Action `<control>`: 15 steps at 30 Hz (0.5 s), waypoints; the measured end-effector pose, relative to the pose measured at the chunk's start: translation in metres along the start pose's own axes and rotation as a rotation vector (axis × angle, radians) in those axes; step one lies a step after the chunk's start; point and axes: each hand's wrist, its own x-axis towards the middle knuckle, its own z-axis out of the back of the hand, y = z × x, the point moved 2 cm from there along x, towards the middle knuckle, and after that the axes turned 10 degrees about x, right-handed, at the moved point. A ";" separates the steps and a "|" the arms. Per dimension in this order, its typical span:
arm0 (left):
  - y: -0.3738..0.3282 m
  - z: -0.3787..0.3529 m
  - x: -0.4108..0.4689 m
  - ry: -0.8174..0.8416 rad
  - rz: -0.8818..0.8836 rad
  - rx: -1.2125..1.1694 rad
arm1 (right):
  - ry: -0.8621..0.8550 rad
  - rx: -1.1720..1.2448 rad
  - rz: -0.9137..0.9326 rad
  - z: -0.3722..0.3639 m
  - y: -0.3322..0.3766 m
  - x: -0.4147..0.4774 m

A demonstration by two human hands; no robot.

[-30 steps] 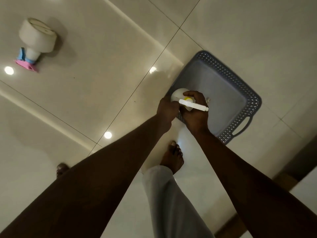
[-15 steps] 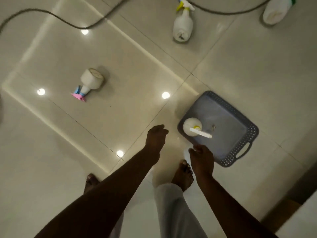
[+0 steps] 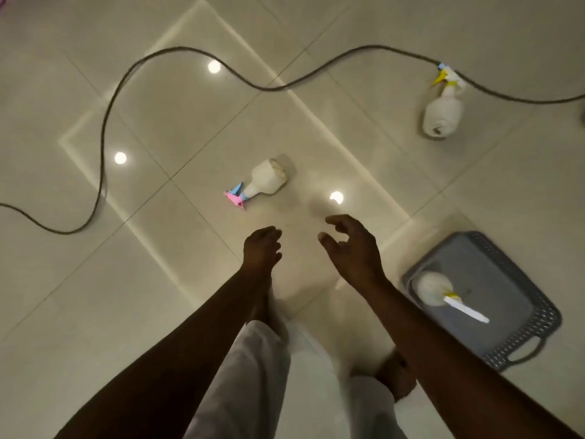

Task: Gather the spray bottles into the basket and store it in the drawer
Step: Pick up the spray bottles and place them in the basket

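A grey perforated basket [image 3: 519,277] sits on the tiled floor at the right, with one white spray bottle [image 3: 435,288] standing in its near-left corner. A white bottle with a pink and blue trigger [image 3: 264,182] lies on its side ahead of my hands. Another white bottle with a yellow trigger [image 3: 443,112] lies at the far right. My left hand [image 3: 261,248] is empty, its fingers loosely curled. My right hand [image 3: 351,248] is empty with fingers spread, a short way below and right of the pink-trigger bottle.
A dark cable [image 3: 104,147] snakes across the floor from the left, over the top and off to the right, passing by the yellow-trigger bottle. My bare feet [image 3: 395,375] and light trousers are below my arms. No drawer is in view.
Both hands have let go of the bottle now standing in the basket and moved left toward the pink-trigger bottle. The view has turned left, so the basket sits further right.
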 end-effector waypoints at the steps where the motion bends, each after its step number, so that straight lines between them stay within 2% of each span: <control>1: -0.005 0.009 0.013 -0.006 0.025 -0.034 | 0.030 -0.031 0.031 -0.014 0.009 0.016; 8: -0.031 0.055 0.113 -0.012 0.160 -0.196 | 0.270 -0.350 0.217 -0.116 0.050 0.131; 15: -0.043 0.054 0.188 0.092 0.264 -0.362 | 0.484 -0.694 0.225 -0.189 0.050 0.225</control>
